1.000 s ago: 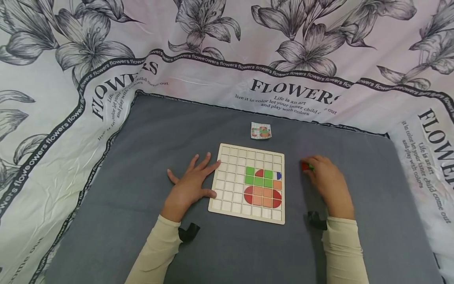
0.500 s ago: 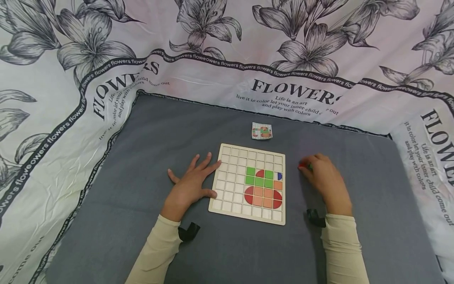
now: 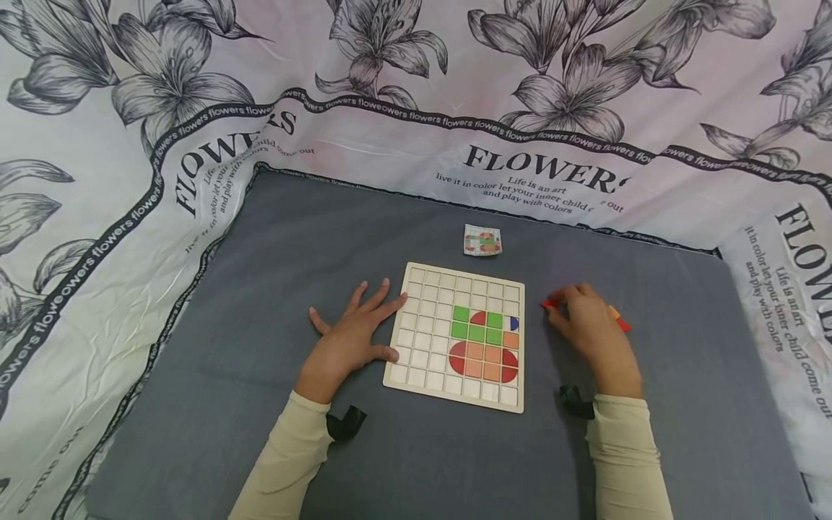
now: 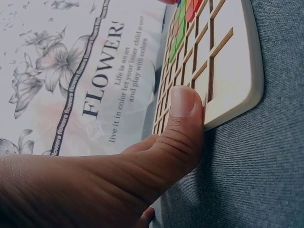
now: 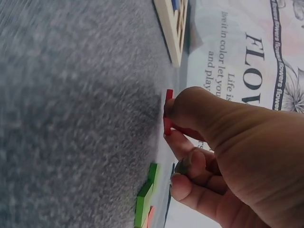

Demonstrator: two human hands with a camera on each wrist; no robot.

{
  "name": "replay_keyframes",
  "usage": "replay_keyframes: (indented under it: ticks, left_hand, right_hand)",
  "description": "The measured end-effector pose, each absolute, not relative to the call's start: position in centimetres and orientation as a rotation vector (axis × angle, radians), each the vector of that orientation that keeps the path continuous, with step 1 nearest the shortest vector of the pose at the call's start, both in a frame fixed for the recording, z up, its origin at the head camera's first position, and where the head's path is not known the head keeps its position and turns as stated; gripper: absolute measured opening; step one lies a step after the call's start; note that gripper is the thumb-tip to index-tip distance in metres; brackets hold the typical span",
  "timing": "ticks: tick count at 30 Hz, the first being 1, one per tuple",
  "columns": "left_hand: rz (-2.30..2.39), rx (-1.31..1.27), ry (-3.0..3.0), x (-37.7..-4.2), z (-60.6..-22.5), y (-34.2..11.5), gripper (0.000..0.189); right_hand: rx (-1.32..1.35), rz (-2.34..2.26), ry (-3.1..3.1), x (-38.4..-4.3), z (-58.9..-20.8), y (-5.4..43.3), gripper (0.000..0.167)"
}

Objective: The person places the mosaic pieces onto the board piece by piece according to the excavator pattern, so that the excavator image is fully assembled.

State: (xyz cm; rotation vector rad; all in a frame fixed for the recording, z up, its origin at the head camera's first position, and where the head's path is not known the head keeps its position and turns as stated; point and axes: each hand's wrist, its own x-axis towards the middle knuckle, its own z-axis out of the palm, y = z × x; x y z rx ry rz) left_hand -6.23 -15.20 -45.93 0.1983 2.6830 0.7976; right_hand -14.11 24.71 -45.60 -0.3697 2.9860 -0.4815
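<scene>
In the head view, my left hand (image 3: pixel 347 347) lies with spread fingers at the left side of a wooden grid board (image 3: pixel 416 375). Its thumb (image 4: pixel 183 118) touches the board's rim in the left wrist view. Green, orange, red and blue tiles fill part of the board's right half. To the right of the board, my right hand (image 3: pixel 591 325) pinches a red tile (image 5: pixel 168 111) between thumb and index finger, just above the cloth. Something dark greenish shows between the curled other fingers; I cannot tell what it is.
Orange and red pieces (image 3: pixel 620 318) peek out beyond the right hand. Green pieces (image 5: pixel 144 202) lie on the grey cloth below it in the right wrist view. A small printed pattern card (image 3: pixel 482 240) lies behind the board. A flower-printed curtain (image 3: pixel 390 137) borders the table.
My right hand has shifted slightly left toward the board with the red tile, uncovering orange and red pieces on its right. The left hand keeps its place at the board.
</scene>
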Motion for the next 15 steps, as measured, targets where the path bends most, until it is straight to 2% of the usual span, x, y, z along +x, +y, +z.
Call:
replay_keyframes:
  ticks: [7,15]
  left_hand:
    - [0.797,0.196,2.675,-6.3,-45.9,-15.2,0.104]
    - [0.792,0.192,2.661,-6.3,-45.8,-15.2,0.103]
  right_hand:
    - [-0.438,-0.509,3.008,-13.9,-44.7,23.3,0.029]
    - [-0.53,-0.547,2.937,-13.8,-43.7,19.6,0.031]
